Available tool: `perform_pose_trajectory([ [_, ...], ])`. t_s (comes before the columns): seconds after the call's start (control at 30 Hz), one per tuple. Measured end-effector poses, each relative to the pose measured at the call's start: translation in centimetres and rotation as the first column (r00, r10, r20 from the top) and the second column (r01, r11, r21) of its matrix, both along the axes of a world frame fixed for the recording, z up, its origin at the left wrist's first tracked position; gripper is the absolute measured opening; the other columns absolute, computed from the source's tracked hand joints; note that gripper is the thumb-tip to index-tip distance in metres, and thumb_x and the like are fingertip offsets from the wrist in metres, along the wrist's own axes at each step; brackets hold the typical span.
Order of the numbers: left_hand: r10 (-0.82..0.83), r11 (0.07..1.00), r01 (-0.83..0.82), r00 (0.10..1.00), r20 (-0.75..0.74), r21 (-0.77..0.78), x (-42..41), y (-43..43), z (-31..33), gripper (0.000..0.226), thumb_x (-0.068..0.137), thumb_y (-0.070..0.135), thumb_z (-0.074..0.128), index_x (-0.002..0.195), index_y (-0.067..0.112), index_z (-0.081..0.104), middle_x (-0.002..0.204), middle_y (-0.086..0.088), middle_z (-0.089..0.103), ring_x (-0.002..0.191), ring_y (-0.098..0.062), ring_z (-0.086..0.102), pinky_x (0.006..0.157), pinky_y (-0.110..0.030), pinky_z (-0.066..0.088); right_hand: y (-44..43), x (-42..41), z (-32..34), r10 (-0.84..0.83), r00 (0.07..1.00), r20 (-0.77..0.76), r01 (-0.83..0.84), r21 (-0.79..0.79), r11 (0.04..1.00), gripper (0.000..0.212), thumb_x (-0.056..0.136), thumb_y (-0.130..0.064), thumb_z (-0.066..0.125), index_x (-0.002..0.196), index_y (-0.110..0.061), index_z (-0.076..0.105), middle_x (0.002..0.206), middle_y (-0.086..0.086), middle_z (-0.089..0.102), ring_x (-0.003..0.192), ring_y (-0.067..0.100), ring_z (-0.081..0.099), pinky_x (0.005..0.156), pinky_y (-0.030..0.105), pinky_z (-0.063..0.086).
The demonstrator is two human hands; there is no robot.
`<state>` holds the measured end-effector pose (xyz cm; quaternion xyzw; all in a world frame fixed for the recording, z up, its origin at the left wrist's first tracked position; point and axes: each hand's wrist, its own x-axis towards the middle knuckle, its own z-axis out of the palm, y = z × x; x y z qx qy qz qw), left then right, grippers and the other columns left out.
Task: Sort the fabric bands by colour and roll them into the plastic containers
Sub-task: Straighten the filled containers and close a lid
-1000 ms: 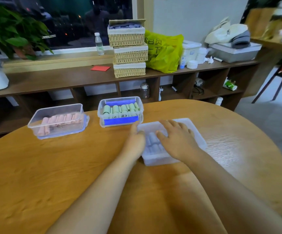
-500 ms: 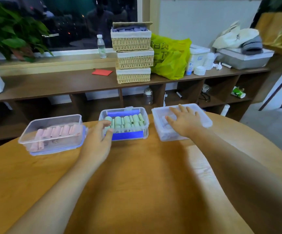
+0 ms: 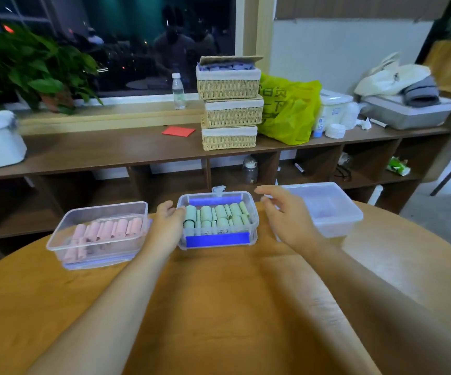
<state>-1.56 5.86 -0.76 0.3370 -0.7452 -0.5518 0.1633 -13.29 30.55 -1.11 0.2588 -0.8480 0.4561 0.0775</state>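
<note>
Clear plastic, the lidded container (image 3: 329, 209) on the right no longer bears the right hand (image 3: 286, 220). That hand has lifted off and hovers between it and the middle container (image 3: 217, 239) of green rolls (image 3: 219, 215), fingers loosely spread, holding nothing. The left hand (image 3: 166, 226) has moved up against the middle container's left wall, thumb at the rim; I cannot tell if it grips.

Middle container (image 3: 217, 239) sits on the table (image 3: 219, 293) between the hands: left hand (image 3: 168, 226) against its left wall, right hand (image 3: 286, 217) just off its right wall. Left container (image 3: 97, 250) lies just left of the left hand, right container (image 3: 332, 212) right of and partly behind the right hand. Shelf unit (image 3: 110, 150) stands beyond all three.
</note>
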Motion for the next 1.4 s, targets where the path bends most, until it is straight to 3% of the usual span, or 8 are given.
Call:
perform_pose_trajectory([
  [0.2,-0.038,0.999,0.039,0.998,-0.051,0.016,1.2,0.1,-0.5,0.059,0.109,0.04,0.055,0.162,0.026,0.035,0.146,0.005,0.055,0.106,-0.006,0.054,0.062,-0.016,0.043,-4.7,3.7,0.9,0.069,0.87,0.488,-0.015,-0.113,0.994,0.056,0.108,-0.048,0.054,0.16,-0.036,0.037,0.152,-0.007,0.054,0.117,0.01,0.059,0.079,0.024,0.056],
  [0.3,-0.029,0.997,0.041,0.985,-0.169,0.069,2.7,0.7,-0.4,0.058,0.108,0.035,0.057,0.162,0.029,0.035,0.147,0.009,0.055,0.101,-0.004,0.062,0.07,-0.019,0.052,-4.7,5.0,1.5,0.09,0.858,0.506,0.018,-0.206,0.978,0.057,0.107,-0.045,0.056,0.161,-0.038,0.038,0.156,-0.011,0.046,0.124,0.011,0.051,0.082,0.021,0.048],
  [0.43,0.006,0.994,0.029,0.951,-0.308,0.109,5.4,0.9,0.1,0.056,0.108,0.022,0.058,0.16,0.025,0.039,0.151,0.007,0.056,0.126,-0.011,0.061,0.083,-0.022,0.054,-3.2,6.7,1.3,0.156,0.845,0.511,0.01,-0.306,0.952,0.059,0.094,-0.053,0.064,0.151,-0.047,0.049,0.159,-0.01,0.049,0.138,0.016,0.055,0.114,0.048,0.049],
  [0.77,0.091,0.981,-0.02,0.926,-0.366,0.195,14.6,2.9,-2.4,0.047,0.103,0.016,0.065,0.148,0.024,0.054,0.131,0.014,0.066,0.123,-0.013,0.065,0.101,-0.04,0.057,0.4,14.9,1.1,0.279,0.811,0.514,-0.037,-0.43,0.902,0.034,0.109,-0.03,0.057,0.142,-0.037,0.059,0.13,-0.023,0.063,0.1,-0.019,0.064,0.071,0.007,0.05],
  [0.97,0.095,0.99,-0.056,0.944,-0.317,0.129,17.8,3.6,-4.5,0.038,0.102,0.016,0.065,0.139,0.024,0.056,0.13,0.008,0.066,0.107,-0.006,0.069,0.077,-0.026,0.052,0.9,16.8,-0.4,0.2,0.817,0.541,0.022,-0.376,0.926,0.016,0.107,-0.033,0.06,0.121,-0.036,0.067,0.112,-0.014,0.078,0.107,0.008,0.074,0.088,0.031,0.058],
  [1.13,0.029,0.999,-0.034,0.968,-0.25,-0.014,18.3,2.6,-4.8,0.031,0.104,0.016,0.065,0.129,0.03,0.054,0.122,0.008,0.066,0.1,-0.01,0.071,0.061,-0.013,0.052,0.0,12.5,-0.5,0.05,0.857,0.513,0.032,-0.149,0.988,0.033,0.101,-0.016,0.059,0.132,-0.025,0.06,0.119,-0.01,0.069,0.111,0.015,0.067,0.091,0.038,0.058],
  [1.27,-0.069,0.983,0.017,0.957,-0.282,-0.182,19.2,2.7,-6.3,0.024,0.108,0.03,0.058,0.13,0.04,0.065,0.13,0.021,0.06,0.119,-0.002,0.062,0.09,-0.019,0.053,-1.8,9.1,0.1,-0.09,0.9,0.427,0.037,0.131,0.991,0.028,0.105,-0.016,0.06,0.132,-0.023,0.059,0.119,-0.007,0.063,0.107,0.014,0.059,0.073,0.024,0.047],
  [1.4,-0.051,0.985,-0.005,0.947,-0.317,-0.175,19.5,2.6,-7.2,0.027,0.107,0.038,0.059,0.134,0.041,0.066,0.13,0.025,0.06,0.123,0.0,0.061,0.098,-0.036,0.057,-3.8,6.1,-0.8,-0.22,0.916,0.335,0.017,0.517,0.856,0.02,0.107,-0.029,0.062,0.124,-0.02,0.06,0.123,0.002,0.064,0.108,0.021,0.061,0.091,0.035,0.051],
])
